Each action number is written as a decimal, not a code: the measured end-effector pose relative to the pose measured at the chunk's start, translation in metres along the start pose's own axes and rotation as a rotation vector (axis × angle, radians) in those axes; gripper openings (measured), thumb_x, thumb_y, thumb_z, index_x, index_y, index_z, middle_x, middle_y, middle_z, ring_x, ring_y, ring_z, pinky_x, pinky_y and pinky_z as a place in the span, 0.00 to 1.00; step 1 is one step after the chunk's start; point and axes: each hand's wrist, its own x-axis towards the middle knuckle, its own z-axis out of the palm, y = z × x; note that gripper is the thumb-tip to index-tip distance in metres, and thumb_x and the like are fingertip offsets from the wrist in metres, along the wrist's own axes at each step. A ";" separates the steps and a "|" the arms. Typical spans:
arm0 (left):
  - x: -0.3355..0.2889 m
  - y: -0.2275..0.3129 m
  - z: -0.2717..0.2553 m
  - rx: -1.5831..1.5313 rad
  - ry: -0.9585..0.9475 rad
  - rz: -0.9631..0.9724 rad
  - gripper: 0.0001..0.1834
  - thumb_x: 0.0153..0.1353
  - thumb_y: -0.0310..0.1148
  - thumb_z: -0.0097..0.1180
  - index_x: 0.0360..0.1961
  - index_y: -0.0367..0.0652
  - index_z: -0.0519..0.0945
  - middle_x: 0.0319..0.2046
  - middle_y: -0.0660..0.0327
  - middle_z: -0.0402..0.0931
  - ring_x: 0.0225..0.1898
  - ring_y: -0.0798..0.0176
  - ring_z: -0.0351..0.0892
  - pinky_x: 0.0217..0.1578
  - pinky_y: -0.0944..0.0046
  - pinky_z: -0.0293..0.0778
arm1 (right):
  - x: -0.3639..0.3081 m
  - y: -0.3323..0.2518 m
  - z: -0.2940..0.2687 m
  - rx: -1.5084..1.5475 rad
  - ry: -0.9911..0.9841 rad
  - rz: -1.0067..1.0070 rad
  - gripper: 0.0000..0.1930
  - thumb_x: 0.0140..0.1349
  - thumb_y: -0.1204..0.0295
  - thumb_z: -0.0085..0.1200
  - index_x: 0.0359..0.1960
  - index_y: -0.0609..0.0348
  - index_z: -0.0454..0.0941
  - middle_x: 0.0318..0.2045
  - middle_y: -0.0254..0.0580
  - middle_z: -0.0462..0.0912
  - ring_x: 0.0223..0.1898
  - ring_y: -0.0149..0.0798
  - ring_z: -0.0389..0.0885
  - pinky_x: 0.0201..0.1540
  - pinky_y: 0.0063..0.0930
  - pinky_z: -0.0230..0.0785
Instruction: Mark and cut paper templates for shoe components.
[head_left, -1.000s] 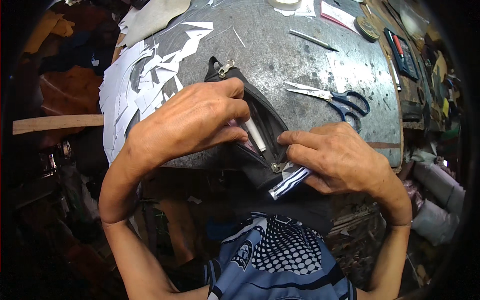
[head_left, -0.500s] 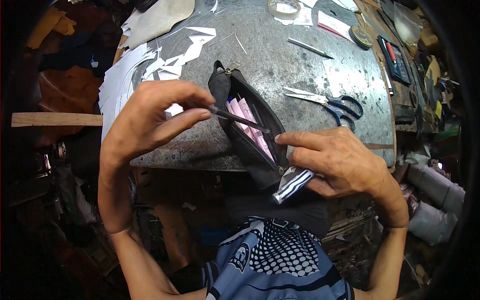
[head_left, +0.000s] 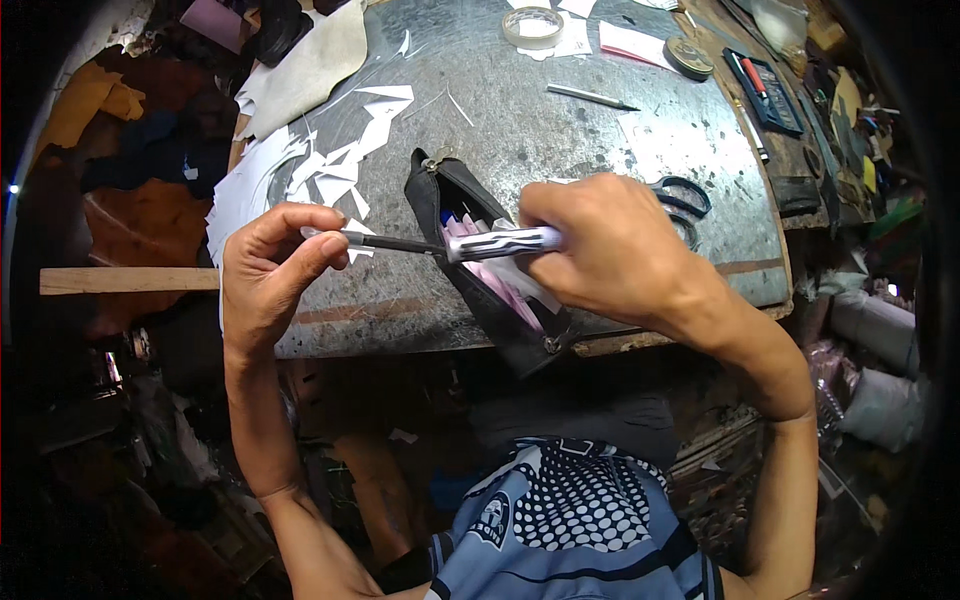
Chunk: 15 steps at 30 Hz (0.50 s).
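Observation:
An unzipped black pouch (head_left: 432,205) lies slantwise near the table's front edge, with pale pink slim items (head_left: 500,283) inside. Between thumb and fingertips, my left hand (head_left: 283,262) pinches a slim dark stick (head_left: 400,243) with a clear end; its exact kind is unclear. The stick's far end reaches over the pouch. My right hand (head_left: 615,250) is closed around a black-and-white striped tube (head_left: 500,243), perhaps a marker, held level above the pouch. A whitish piece beneath my right hand is partly hidden, and whether I hold it cannot be made out.
Scissors with dark blue handles (head_left: 685,200) lie partly behind my right hand. Farther back are a pen-like tool (head_left: 592,96), a tape roll (head_left: 532,27) and a round tin (head_left: 688,57). White paper scraps (head_left: 335,170) cover the left side; a wooden strip (head_left: 130,281) juts out there.
My right hand has risen and swung over the pouch, bringing the striped tube up from below the table edge. My left hand has shifted left and lower, still pinching the dark stick.

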 end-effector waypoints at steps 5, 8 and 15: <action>-0.010 0.002 -0.003 -0.051 0.124 0.163 0.10 0.60 0.29 0.64 0.38 0.34 0.80 0.29 0.61 0.79 0.30 0.72 0.78 0.33 0.74 0.72 | 0.006 0.001 0.011 -0.066 -0.019 -0.002 0.09 0.46 0.71 0.55 0.28 0.63 0.79 0.20 0.57 0.80 0.25 0.57 0.82 0.32 0.48 0.74; -0.016 0.002 -0.005 -0.055 0.144 0.222 0.13 0.61 0.37 0.63 0.34 0.36 0.79 0.27 0.61 0.78 0.28 0.73 0.76 0.31 0.75 0.71 | 0.010 0.000 0.013 -0.098 0.120 0.007 0.10 0.48 0.69 0.56 0.29 0.63 0.79 0.21 0.56 0.81 0.26 0.56 0.82 0.32 0.48 0.75; -0.028 0.007 -0.006 -0.035 0.110 0.207 0.18 0.65 0.44 0.57 0.29 0.40 0.72 0.22 0.61 0.72 0.25 0.69 0.71 0.31 0.64 0.73 | 0.008 -0.013 0.019 -0.205 -0.082 0.085 0.12 0.54 0.66 0.55 0.35 0.61 0.78 0.25 0.55 0.82 0.30 0.56 0.83 0.36 0.48 0.75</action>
